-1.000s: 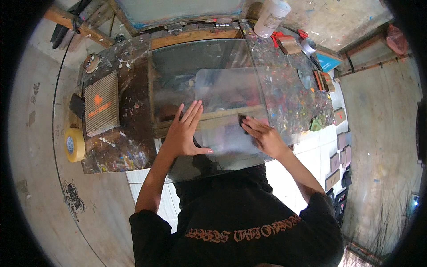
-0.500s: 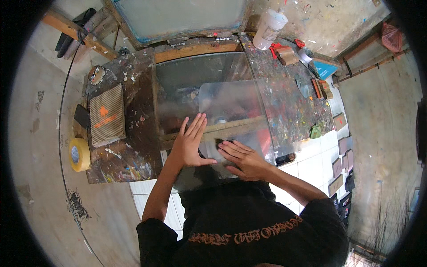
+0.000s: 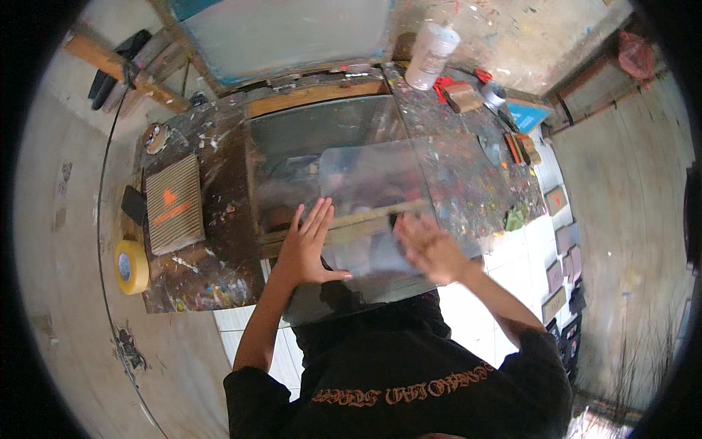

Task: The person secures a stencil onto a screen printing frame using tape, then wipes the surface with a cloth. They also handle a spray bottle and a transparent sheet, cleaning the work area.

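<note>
Over the gap in the workbench lies a large glass pane (image 3: 314, 121), its near part reaching close to my body. A clear film with rounded corners (image 3: 358, 164) rests on the glass. My left hand (image 3: 311, 245) presses flat on the pane, fingers stretched forward and thumb out to the right. Beside the film's right side, my right hand (image 3: 431, 249) is smeared by motion. A small dark patch (image 3: 395, 220) shows by its fingertips; whether it is a shadow or a held thing, I cannot tell. A wooden bar (image 3: 351, 230) shows through the glass.
On the paint-stained bench (image 3: 219, 227) at left lie a patterned box (image 3: 175, 205), a yellow tape roll (image 3: 132, 267) and a dark phone-like slab (image 3: 134, 205). At the back right stand a whitish plastic bottle (image 3: 431, 57) and a can (image 3: 493, 93). A framed screen (image 3: 292, 36) leans behind.
My right hand has moved right across the film and is now blurred. The left hand stays in place on the glass. The view has shifted slightly.
</note>
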